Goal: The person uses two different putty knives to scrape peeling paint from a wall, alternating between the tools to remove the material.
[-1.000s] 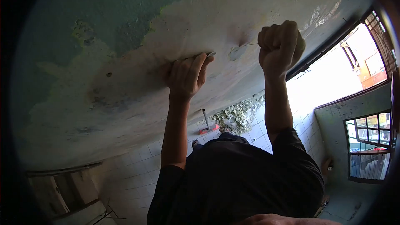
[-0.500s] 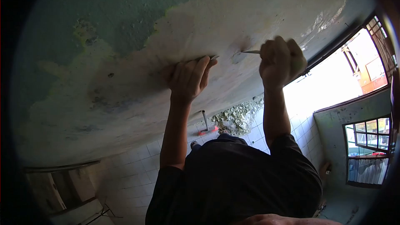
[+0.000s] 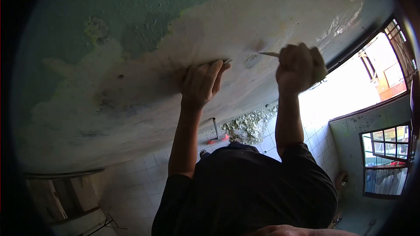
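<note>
A wall fills the upper view, with green paint on one part and a pale, bare, stained surface around my hands. My left hand is against the pale surface, its fingers curled and closed. A small metal tip shows between thumb and forefinger; the rest is hidden. My right hand is a slightly blurred fist around a tool with a thin, pointed metal blade. The blade points left, close to a grey patch on the wall; whether it touches cannot be made out.
Pale flakes lie heaped on the tiled floor along the wall's foot. A red-based tool with a grey handle stands near them. At right are a bright doorway and a barred window.
The view has shifted slightly, so the wall and both hands sit a little farther right. My hands keep nearly the same grips, and the right-hand blade tilts a little more.
</note>
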`<state>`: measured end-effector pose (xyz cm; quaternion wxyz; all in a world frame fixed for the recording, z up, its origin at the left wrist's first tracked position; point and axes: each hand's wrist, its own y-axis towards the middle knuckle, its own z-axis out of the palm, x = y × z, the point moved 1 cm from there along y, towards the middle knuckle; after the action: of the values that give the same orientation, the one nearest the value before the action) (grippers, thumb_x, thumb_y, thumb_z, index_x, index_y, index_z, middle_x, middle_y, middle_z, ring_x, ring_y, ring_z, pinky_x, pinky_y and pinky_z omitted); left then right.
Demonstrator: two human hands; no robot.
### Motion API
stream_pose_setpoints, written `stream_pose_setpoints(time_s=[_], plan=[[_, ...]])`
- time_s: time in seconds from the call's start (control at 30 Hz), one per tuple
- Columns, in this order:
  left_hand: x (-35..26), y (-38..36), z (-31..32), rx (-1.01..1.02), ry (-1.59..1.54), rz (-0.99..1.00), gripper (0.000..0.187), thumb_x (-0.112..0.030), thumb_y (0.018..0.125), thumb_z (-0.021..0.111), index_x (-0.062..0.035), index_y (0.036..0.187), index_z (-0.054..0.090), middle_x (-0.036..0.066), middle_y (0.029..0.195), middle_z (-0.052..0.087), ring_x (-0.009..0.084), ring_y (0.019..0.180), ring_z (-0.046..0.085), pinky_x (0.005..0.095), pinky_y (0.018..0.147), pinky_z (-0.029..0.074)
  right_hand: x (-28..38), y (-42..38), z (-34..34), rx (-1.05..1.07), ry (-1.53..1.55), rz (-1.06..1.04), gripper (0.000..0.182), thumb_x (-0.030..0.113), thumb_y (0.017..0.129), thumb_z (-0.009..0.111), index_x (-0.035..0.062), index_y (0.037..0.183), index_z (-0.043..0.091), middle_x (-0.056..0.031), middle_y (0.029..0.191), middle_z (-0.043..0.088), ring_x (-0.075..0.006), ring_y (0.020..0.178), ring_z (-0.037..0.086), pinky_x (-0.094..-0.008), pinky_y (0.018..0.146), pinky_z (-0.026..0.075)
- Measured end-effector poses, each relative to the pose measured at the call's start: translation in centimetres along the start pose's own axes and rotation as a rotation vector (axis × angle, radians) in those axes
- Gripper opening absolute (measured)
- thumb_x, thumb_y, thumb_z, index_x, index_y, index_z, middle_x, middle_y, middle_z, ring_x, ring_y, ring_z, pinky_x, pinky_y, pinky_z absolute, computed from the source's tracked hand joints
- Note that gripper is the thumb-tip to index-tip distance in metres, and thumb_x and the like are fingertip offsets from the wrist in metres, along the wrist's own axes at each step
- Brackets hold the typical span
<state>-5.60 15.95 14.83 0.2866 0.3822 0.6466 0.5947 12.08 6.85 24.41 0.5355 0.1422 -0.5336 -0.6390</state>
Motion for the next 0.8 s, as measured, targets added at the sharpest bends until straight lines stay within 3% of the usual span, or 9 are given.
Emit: stream_pose_setpoints(time_s=[0.17, 0.3, 0.4, 0.47, 0.57, 0.67, 0.7, 0.73, 0.8], plan=[[-0.1, 0.0, 0.0, -0.001, -0.015, 0.007, 0.030, -0.038, 0.084, 0.084, -0.0226, 0.107, 0.071, -0.008, 0.078, 0.061, 0.0091, 0.071, 0.060, 0.0322, 0.081, 0.035, 1.7, 0.2, -0.3, -0.027, -0.021, 0.018, 0.040, -0.008, 0.089, 0.054, 0.0090, 0.060, 0.032, 0.0025, 0.049, 0.027, -0.0042, 0.039, 0.025, -0.0275, 0.036, 0.016], [0.2, -0.8, 0.4, 0.025, -0.029, -0.014, 0.030, -0.039, 0.084, 0.084, -0.0224, 0.106, 0.071, -0.008, 0.077, 0.061, 0.0095, 0.071, 0.060, 0.0329, 0.082, 0.035, -0.8, -0.7, -1.5, -0.054, -0.163, 0.061, 0.041, -0.008, 0.089, 0.052, 0.0096, 0.059, 0.030, 0.0024, 0.049, 0.026, -0.0046, 0.039, 0.024, -0.0270, 0.037, 0.016], [0.2, -0.9, 0.6, 0.016, -0.048, -0.013, 0.031, -0.038, 0.084, 0.085, -0.0222, 0.107, 0.071, -0.007, 0.077, 0.061, 0.0102, 0.072, 0.060, 0.0332, 0.082, 0.035, 0.7, -0.3, -1.6, -0.041, 0.006, 0.004, 0.042, -0.010, 0.086, 0.052, 0.0130, 0.059, 0.030, 0.0021, 0.048, 0.029, -0.0047, 0.038, 0.023, -0.0270, 0.037, 0.015], [0.4, -1.2, 0.9, 0.012, -0.047, -0.018, 0.032, -0.038, 0.084, 0.085, -0.0219, 0.107, 0.071, -0.007, 0.078, 0.061, 0.0105, 0.072, 0.060, 0.0333, 0.082, 0.035, 0.9, -0.1, -1.5, 0.001, 0.054, -0.046, 0.040, -0.010, 0.086, 0.049, 0.0129, 0.059, 0.030, 0.0019, 0.048, 0.028, -0.0041, 0.038, 0.021, -0.0273, 0.036, 0.014], [0.3, -1.1, 0.7, 0.010, -0.045, -0.012, 0.032, -0.038, 0.084, 0.085, -0.0214, 0.107, 0.071, -0.006, 0.079, 0.062, 0.0108, 0.073, 0.061, 0.0333, 0.082, 0.035, -0.4, -0.4, -0.8, -0.028, -0.086, 0.065, 0.038, -0.010, 0.088, 0.042, 0.0114, 0.059, 0.030, 0.0004, 0.047, 0.026, -0.0043, 0.038, 0.018, -0.0273, 0.036, 0.014], [0.4, -1.0, 0.9, 0.017, -0.030, -0.012, 0.032, -0.038, 0.084, 0.085, -0.0212, 0.107, 0.071, -0.006, 0.080, 0.062, 0.0109, 0.074, 0.061, 0.0334, 0.083, 0.035, 1.0, 0.0, -1.5, 0.016, 0.077, -0.050, 0.040, -0.010, 0.087, 0.049, 0.0124, 0.059, 0.031, 0.0015, 0.048, 0.026, -0.0035, 0.038, 0.021, -0.0264, 0.036, 0.015], [0.3, -1.2, 0.7, 0.025, -0.039, -0.010, 0.032, -0.038, 0.083, 0.085, -0.0212, 0.106, 0.071, -0.006, 0.080, 0.062, 0.0109, 0.074, 0.062, 0.0334, 0.083, 0.035, 0.6, -0.4, -0.6, -0.089, 0.162, 0.074, 0.041, -0.009, 0.088, 0.051, 0.0120, 0.060, 0.030, 0.0018, 0.047, 0.026, -0.0031, 0.038, 0.022, -0.0261, 0.036, 0.015], [0.2, -1.4, 0.5, 0.032, -0.044, -0.009, 0.032, -0.038, 0.083, 0.085, -0.0212, 0.106, 0.071, -0.006, 0.080, 0.062, 0.0109, 0.074, 0.062, 0.0334, 0.083, 0.035, -0.7, -1.0, -0.5, -0.114, -0.037, 0.135, 0.040, -0.011, 0.088, 0.046, 0.0116, 0.060, 0.028, 0.0012, 0.047, 0.024, -0.0042, 0.038, 0.021, -0.0272, 0.036, 0.014], [0.3, -1.1, 0.6, 0.035, -0.049, -0.013, 0.032, -0.037, 0.083, 0.086, -0.0214, 0.107, 0.071, -0.007, 0.080, 0.062, 0.0105, 0.073, 0.061, 0.0335, 0.084, 0.035, -1.0, -1.4, -0.5, -0.045, -0.048, 0.165, 0.039, -0.011, 0.088, 0.043, 0.0118, 0.060, 0.028, 0.0009, 0.047, 0.025, -0.0047, 0.038, 0.020, -0.0269, 0.036, 0.014]])
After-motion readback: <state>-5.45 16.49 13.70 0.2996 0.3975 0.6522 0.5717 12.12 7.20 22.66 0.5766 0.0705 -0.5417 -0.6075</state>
